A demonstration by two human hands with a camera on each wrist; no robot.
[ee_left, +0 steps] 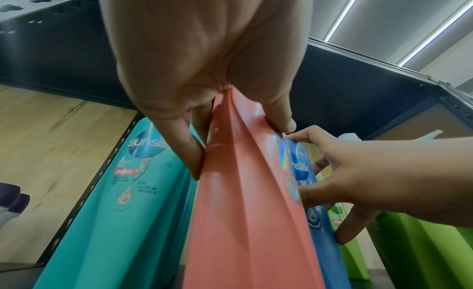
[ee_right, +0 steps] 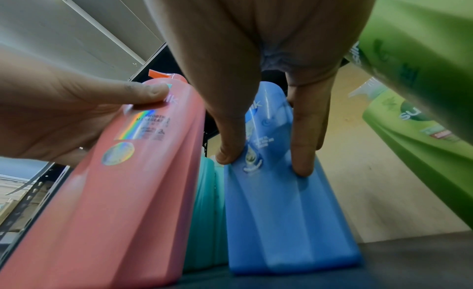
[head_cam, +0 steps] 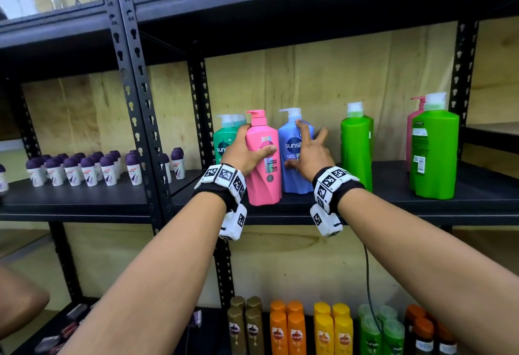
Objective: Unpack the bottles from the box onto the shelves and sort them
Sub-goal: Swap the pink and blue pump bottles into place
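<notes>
On the black middle shelf (head_cam: 393, 203) stands a pink pump bottle (head_cam: 265, 183). My left hand (head_cam: 252, 144) grips it, thumb across the label and fingers round its left side; the left wrist view shows that hold on the pink bottle (ee_left: 243, 212). To its right stands a blue pump bottle (head_cam: 288, 135). My right hand (head_cam: 303, 147) touches the face of this bottle with straight, spread fingers, and the right wrist view shows thumb and fingers flat on the blue bottle (ee_right: 281, 222). A teal bottle (head_cam: 222, 141) stands behind my left hand.
Two green bottles (head_cam: 356, 152) (head_cam: 434, 155) stand further right, with another pink one (head_cam: 412, 130) behind. Several small purple-capped roll-ons (head_cam: 84, 169) fill the left bay beyond the upright post (head_cam: 134, 102). Brown, orange, yellow and green bottles (head_cam: 295, 332) line the lower shelf.
</notes>
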